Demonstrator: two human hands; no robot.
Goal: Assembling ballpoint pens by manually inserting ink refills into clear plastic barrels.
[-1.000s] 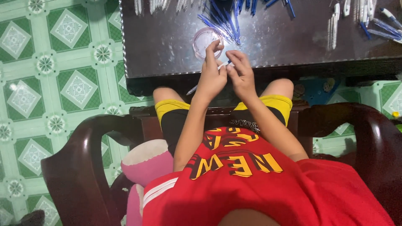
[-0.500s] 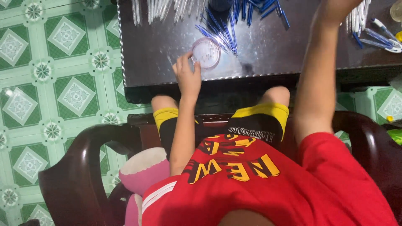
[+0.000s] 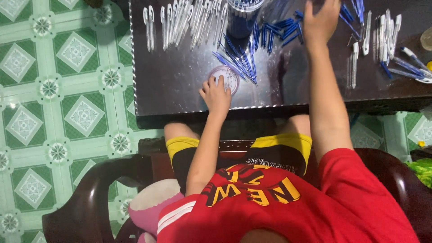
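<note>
Dark glossy tabletop (image 3: 180, 85) fills the upper half of the view, with green patterned tiles (image 3: 58, 90) to its left. Left hand (image 3: 217, 95) lies near the front edge, fingers loosely spread, fingertips resting on a small round clear lid (image 3: 227, 76) that sits flat on the table. Right hand (image 3: 320, 20) is stretched far forward over a loose heap of blue pen parts (image 3: 283, 28); its fingers are curled down into the heap, and whether they pinch anything cannot be told. Between the hands a fan of blue refills (image 3: 238, 58) runs from the lid's upper right toward a dark round cup (image 3: 243, 15) at the back edge. White pen barrels (image 3: 189, 20) lie in a row behind and left of the lid, well apart from it. More white barrels (image 3: 382, 33) and mixed pieces lie right of the right forearm. Below, a red shirt (image 3: 288, 211), yellow-hemmed shorts (image 3: 279, 148) and dark chair arms (image 3: 94, 198) block the floor
</note>
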